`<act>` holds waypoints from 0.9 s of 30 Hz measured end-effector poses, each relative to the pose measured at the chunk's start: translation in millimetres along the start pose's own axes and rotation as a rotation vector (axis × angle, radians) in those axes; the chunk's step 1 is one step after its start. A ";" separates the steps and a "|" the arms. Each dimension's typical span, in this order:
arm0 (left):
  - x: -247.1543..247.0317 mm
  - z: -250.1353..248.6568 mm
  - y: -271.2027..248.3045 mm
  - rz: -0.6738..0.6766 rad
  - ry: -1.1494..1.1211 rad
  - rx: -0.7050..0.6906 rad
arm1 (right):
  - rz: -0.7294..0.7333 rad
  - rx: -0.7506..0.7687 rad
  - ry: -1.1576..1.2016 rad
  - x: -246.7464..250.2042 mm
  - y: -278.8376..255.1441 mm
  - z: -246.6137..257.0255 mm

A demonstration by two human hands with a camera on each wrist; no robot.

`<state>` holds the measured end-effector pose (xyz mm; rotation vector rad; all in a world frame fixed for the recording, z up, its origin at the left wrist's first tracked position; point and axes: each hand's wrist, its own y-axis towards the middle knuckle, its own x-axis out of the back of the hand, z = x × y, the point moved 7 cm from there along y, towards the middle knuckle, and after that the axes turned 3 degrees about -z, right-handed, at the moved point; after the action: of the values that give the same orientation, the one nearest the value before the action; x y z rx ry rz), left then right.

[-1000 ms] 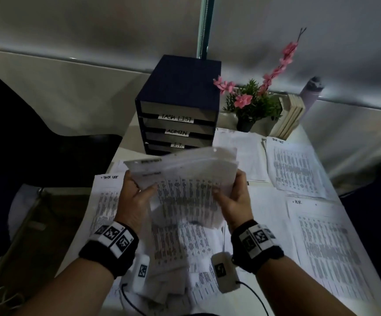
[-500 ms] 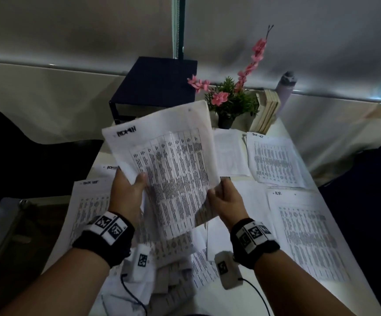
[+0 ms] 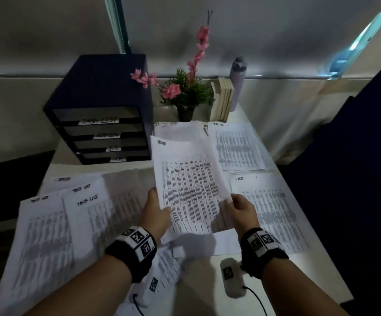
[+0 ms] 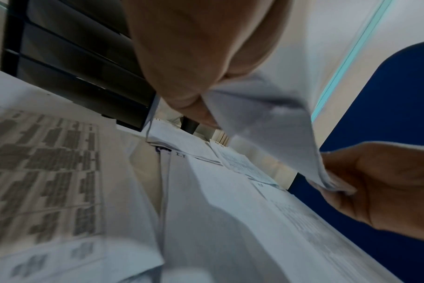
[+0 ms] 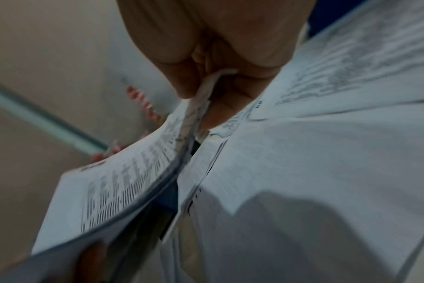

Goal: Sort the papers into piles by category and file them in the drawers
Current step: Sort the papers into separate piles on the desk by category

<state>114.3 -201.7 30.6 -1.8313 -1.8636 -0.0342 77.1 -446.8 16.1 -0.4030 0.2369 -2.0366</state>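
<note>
Both hands hold up a printed sheet headed ADMIN (image 3: 186,183) over the middle of the table. My left hand (image 3: 155,212) grips its lower left edge; the thumb lies on top and the fingers are hidden under the paper (image 4: 262,122). At its lower right corner my right hand (image 3: 239,207) pinches the sheet (image 5: 133,181) between thumb and fingers. Task List sheets (image 3: 48,236) lie spread at the left. An H.R. sheet (image 3: 273,208) lies at the right, another Task List sheet (image 3: 237,144) behind it. The dark drawer unit (image 3: 107,124) with labelled drawers stands at the back left.
A potted plant with pink flowers (image 3: 185,94), a row of books (image 3: 223,99) and a grey bottle (image 3: 237,80) stand along the back of the table. An I.T. sheet (image 3: 178,130) lies beside the drawers. More papers (image 3: 169,267) lie under my wrists. A dark blue chair (image 3: 355,156) is at the right.
The stack held a second ago has come apart: I now hold one ADMIN sheet, lower and further right. Task List sheets now lie spread at the left. The view has swung left.
</note>
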 end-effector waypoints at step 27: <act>-66.9 56.1 14.2 0.061 0.861 0.139 | -0.488 -0.197 0.319 122.8 62.2 -23.0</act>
<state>104.9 -241.6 -47.8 -1.4325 -1.1638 -0.5626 64.9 -584.4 -3.4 -0.2697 0.5840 -2.5688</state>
